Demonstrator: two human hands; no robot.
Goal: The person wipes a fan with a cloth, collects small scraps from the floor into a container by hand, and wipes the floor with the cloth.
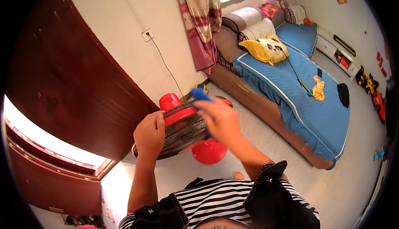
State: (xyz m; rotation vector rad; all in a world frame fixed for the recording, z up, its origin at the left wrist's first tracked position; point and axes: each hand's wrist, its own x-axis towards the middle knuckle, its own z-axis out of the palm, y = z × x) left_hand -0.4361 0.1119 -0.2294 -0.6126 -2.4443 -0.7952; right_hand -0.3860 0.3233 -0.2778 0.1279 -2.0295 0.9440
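A red electric fan (178, 139) with a dark wire grille stands in front of me, its head tilted. Its round red base (209, 151) rests on the floor, and the red motor housing (169, 101) shows behind the grille. My left hand (149, 133) is closed on the left edge of the grille. Over the grille's right side is my right hand (220, 118), blurred by motion and closed around a blue object (201, 95). Blue shows above and below the fingers; its kind is too smeared to tell.
A dark red door (62, 71) is at left. The fan's cord runs up to a wall socket (147, 34). Along the right is a sofa with a blue quilted cover (299, 87), holding a yellow panda pillow (266, 49). Toy vehicles (366, 80) stand by a white cabinet (332, 48).
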